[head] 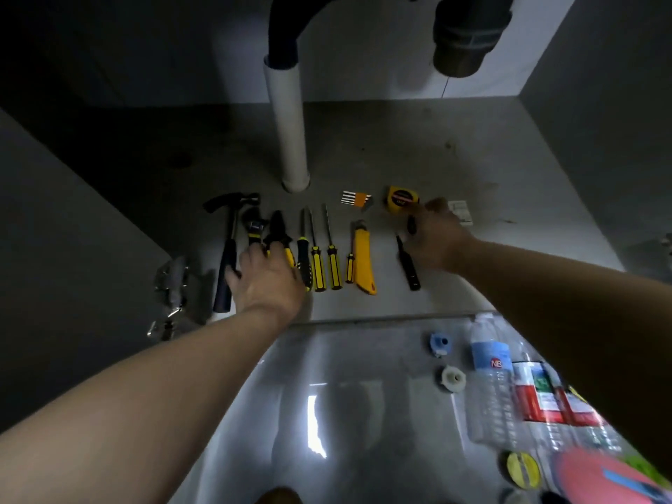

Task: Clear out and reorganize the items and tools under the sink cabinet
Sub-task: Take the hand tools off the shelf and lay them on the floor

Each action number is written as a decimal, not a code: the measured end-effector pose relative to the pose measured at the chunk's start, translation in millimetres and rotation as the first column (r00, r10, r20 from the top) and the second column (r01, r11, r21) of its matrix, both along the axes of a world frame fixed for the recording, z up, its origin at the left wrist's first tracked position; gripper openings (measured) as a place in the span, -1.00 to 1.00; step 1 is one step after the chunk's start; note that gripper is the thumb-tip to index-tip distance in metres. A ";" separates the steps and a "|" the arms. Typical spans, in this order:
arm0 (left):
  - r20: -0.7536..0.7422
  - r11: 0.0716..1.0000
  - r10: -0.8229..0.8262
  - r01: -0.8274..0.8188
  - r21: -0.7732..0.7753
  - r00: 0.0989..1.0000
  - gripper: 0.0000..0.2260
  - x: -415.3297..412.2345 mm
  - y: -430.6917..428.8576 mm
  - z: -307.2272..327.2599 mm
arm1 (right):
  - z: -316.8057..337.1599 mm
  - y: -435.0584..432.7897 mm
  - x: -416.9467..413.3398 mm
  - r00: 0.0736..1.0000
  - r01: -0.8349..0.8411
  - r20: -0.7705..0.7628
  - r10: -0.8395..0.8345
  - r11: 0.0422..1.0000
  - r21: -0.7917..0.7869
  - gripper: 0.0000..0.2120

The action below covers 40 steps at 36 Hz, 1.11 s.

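On the grey cabinet floor (400, 150) a row of tools lies side by side: a hammer (230, 245), a wrench (254, 223), pliers (278, 227), several yellow-and-black screwdrivers (318, 261) and a yellow utility knife (363, 261). My left hand (267, 276) lies flat with its fingers spread over the hammer and pliers handles. My right hand (436, 236) hovers beside a yellow tape measure (400, 199), and its fingertips pinch a small black object (411, 224). A slim black tool (409, 265) lies just below that hand.
A white drain pipe (287, 121) rises from the cabinet floor behind the tools, with a dark trap (462, 41) above right. An orange bit set (357, 198) and a white box (460, 209) lie near the tape measure. Water bottles (491, 376) and small fittings (452, 378) lie outside on the shiny floor. A metal hinge (171, 285) sits at left.
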<state>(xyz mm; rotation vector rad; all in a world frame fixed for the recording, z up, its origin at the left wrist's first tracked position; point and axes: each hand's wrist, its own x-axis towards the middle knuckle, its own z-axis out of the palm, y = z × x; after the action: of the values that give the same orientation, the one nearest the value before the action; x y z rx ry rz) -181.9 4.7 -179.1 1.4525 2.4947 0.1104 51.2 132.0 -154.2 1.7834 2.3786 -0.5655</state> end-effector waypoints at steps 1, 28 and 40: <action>-0.033 0.998 -0.017 0.019 0.067 0.999 -0.64 4.1 1.2 -1.4 | -2.0 8.5 -3.1 1.000 0.015 -0.007 -0.015 1.000 0.013 -0.44; 0.032 0.871 -0.491 0.491 0.018 0.871 -0.53 41.6 181.5 -16.5 | -6.4 -52.5 80.0 0.853 -0.066 -0.496 0.161 0.977 0.204 -0.53; 0.317 0.785 -0.616 0.526 0.328 0.721 -0.93 84.6 74.3 29.1 | -86.6 -175.4 73.8 0.902 -0.419 -0.152 0.405 0.905 -0.069 -0.46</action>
<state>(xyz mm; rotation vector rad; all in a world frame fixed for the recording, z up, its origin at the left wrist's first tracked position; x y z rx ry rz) -97.3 79.0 -150.0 1.9870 1.6436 0.5227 125.0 -43.4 -240.8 1.1763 2.6529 -0.7456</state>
